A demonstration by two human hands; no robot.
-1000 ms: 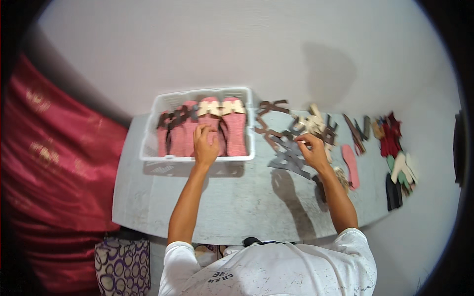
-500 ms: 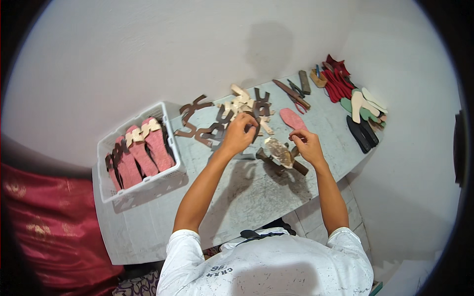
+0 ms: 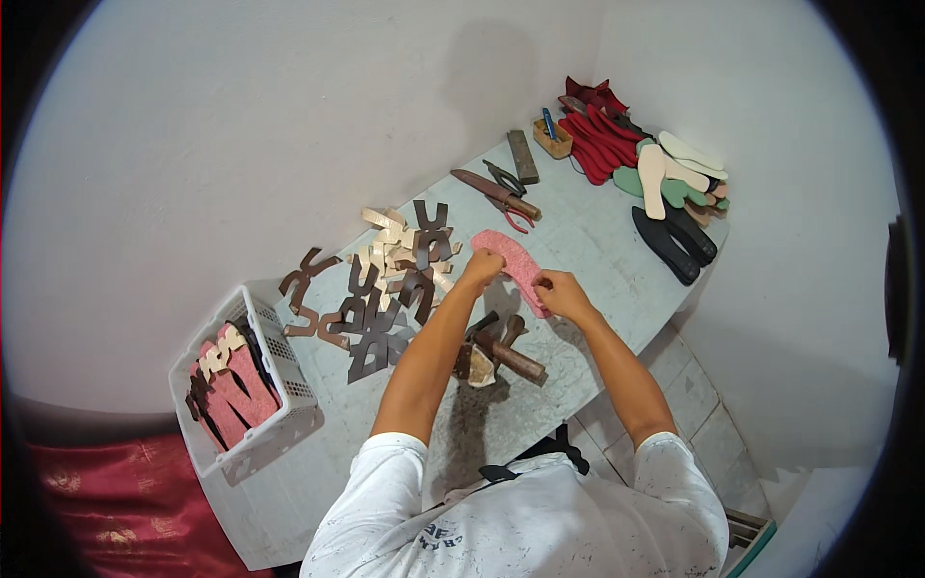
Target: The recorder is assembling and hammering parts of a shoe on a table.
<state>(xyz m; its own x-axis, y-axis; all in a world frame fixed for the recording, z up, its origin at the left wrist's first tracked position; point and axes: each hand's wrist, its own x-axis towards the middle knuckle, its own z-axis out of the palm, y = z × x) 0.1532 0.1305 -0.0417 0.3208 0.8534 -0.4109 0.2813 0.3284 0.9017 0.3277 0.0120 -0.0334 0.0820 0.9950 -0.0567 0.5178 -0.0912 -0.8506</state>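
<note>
Both hands hold a pink, fuzzy-looking shoe insole point(image 3: 517, 258) above the table, with its length sloping down toward the right. My left hand point(image 3: 486, 267) is closed on its left edge. Around the lower, narrower end, my right hand point(image 3: 562, 293) pinches with thumb and fingers. Just below the hands, a metal shoe anvil point(image 3: 481, 367) and a hammer point(image 3: 513, 359) with a wooden handle lie together on the table. Left of my left forearm is a heap of cut straps, some cream point(image 3: 387, 229) and others dark brown point(image 3: 431, 235).
A white plastic basket point(image 3: 299, 371) at the left holds pink insoles with straps. Further back are a sheathed knife point(image 3: 493, 192), red-handled pliers point(image 3: 518, 222), a dark block point(image 3: 522, 156) and a small wooden box point(image 3: 552, 141). Black soles point(image 3: 665, 241) and red pieces point(image 3: 602, 144) lie at the right.
The pink insole was lying on the table and is now gripped in both hands. My left hand has left the strap heap, and my right hand has left the anvil. The view has shifted.
</note>
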